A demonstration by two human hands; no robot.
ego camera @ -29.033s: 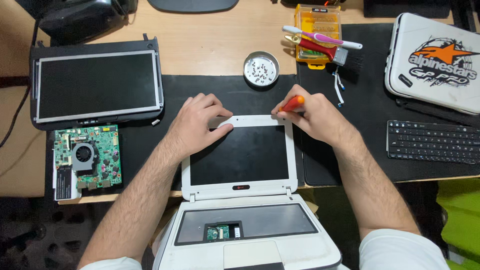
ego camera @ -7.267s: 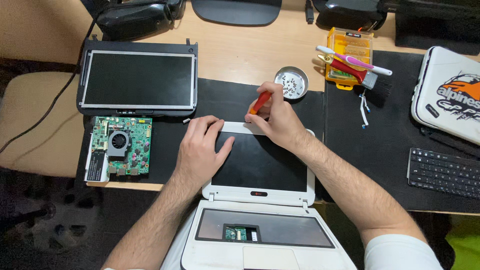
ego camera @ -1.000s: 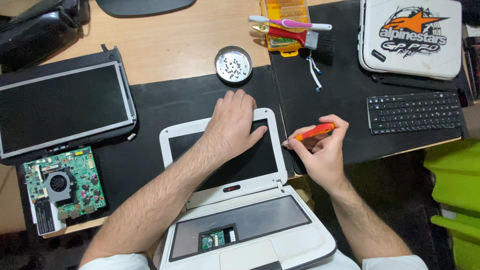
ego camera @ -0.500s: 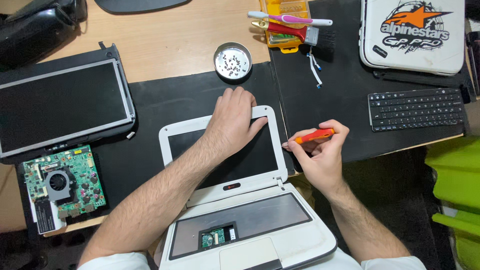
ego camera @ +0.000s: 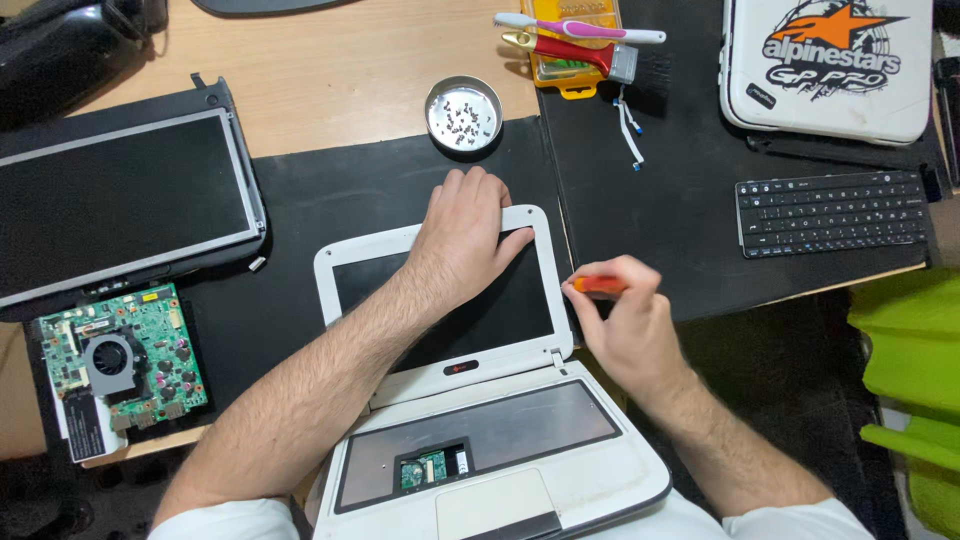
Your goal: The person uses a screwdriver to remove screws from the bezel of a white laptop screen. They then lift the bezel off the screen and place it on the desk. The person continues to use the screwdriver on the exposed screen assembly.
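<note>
A small white laptop (ego camera: 560,470) lies open flat on the black mat, its keyboard removed and a green board showing in the base. My left hand (ego camera: 462,232) rests palm down on the top right of its white screen bezel (ego camera: 335,270). My right hand (ego camera: 625,318) is at the screen's right edge, closed around an orange-handled screwdriver (ego camera: 598,285) whose tip is hidden by the fingers.
A round metal dish of screws (ego camera: 463,113) sits beyond the laptop. A loose black screen panel (ego camera: 115,205) and a green circuit board with fan (ego camera: 120,360) lie left. A black keyboard (ego camera: 830,213), white case (ego camera: 828,62), yellow tool box (ego camera: 570,45) and brush lie right.
My right hand has turned the screwdriver inward toward the screen's right edge, hiding most of its handle. My left hand has stayed on the bezel.
</note>
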